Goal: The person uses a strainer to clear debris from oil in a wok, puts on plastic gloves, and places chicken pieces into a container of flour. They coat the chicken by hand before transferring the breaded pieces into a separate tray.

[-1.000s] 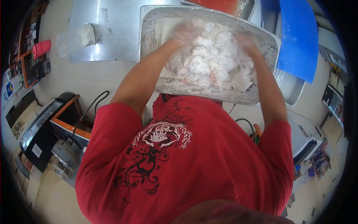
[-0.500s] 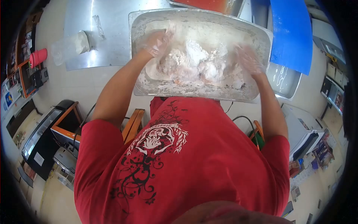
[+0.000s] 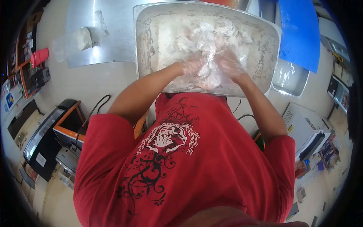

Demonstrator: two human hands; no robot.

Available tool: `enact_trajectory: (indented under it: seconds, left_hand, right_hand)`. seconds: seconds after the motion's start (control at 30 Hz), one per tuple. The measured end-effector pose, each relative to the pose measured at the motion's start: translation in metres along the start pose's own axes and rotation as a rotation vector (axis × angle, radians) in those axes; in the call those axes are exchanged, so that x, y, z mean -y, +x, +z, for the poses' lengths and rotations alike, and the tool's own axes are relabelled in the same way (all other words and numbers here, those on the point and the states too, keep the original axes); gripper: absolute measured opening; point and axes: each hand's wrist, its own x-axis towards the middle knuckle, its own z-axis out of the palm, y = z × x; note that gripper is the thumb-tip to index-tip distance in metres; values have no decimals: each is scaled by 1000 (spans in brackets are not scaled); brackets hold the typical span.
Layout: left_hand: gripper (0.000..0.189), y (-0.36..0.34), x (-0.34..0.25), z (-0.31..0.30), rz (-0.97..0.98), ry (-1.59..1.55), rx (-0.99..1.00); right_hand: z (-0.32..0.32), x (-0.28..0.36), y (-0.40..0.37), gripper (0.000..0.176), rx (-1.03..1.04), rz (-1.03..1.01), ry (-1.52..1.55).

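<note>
Loose white flour (image 3: 166,38) lies in a large metal tub (image 3: 145,49) in front of my body. Several flour-coated pieces (image 3: 210,45), pinkish in places like raw meat, are heaped in its middle and right. My left hand (image 3: 193,63), in a clear plastic glove, is at the near left side of the heap, touching it. On the near right side my right hand (image 3: 230,62), gloved the same way, is against the coated pieces. Motion smears the fingers of both hands, so their grip cannot be made out.
A metal table (image 3: 117,45) extends to the left, with a whitish plastic bag (image 3: 84,39) on it. Right of the tub are a blue board (image 3: 298,34) and a metal pan (image 3: 289,79) of liquid. An orange-red tray (image 3: 227,2) sits behind.
Both hands have moved inward from the tub's sides and now meet close together at its near middle. The coated pieces have shifted into a narrower, taller heap.
</note>
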Motion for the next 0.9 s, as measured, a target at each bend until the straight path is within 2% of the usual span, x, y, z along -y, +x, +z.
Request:
enact_trajectory:
  seconds: [0.03,0.07,0.13,0.17,0.23,0.33,0.4,0.43,0.47,0.5,0.53,0.6,0.63,0.7,0.73,0.77,0.83,0.9]
  left_hand:
    - [55,18,28,15,147,-115,-132]
    - [53,11,31,14,211,-210,-184]
    - [51,-19,26,-5,249,-209,-314]
    - [50,-31,34,-15,215,-109,-386]
    - [48,-36,66,-38,116,317,-437]
    - [43,-17,109,-37,155,1031,-105]
    - [54,-36,40,-12,-151,468,-102]
    - [58,-21,41,-6,-91,380,-112]
    - [62,-5,41,0,-31,292,-118]
    - [66,2,42,3,26,328,-44]
    - [70,9,42,5,87,358,27]
    - [74,10,41,3,180,119,28]
    - [76,10,41,0,223,2,28]
    - [76,-6,35,-2,232,-156,-11]
    - [73,-19,27,-4,205,-192,-54]
    - [66,-52,-10,-14,114,-139,-144]
    - [62,-71,-11,-35,241,-188,-247]
    - [68,-58,43,-61,674,-388,-245]
  right_hand:
    - [5,-12,-11,31,-117,-197,-146]
    - [10,-26,-25,30,-227,-394,-295]
    - [-3,-43,-30,32,-397,-469,-400]
    - [-13,-50,-33,34,-438,-339,-342]
    - [-28,-88,-29,40,-323,-181,-160]
    - [4,-168,23,51,47,-23,253]
    - [30,-169,56,56,125,102,518]
    - [31,-155,65,58,128,144,612]
    - [34,-107,50,58,68,161,643]
    - [39,-81,38,58,6,189,677]
    - [44,-83,43,58,9,165,694]
    - [46,-76,53,58,14,112,722]
    - [44,-81,44,56,-52,-74,431]
    - [12,-56,14,55,29,-74,9]
    - [3,-50,-4,54,-3,-130,-69]
    - [-6,-43,-22,52,-39,-183,-148]
    - [-33,-49,-42,50,-232,-357,-76]
    - [-71,-69,-34,52,-320,-405,-56]
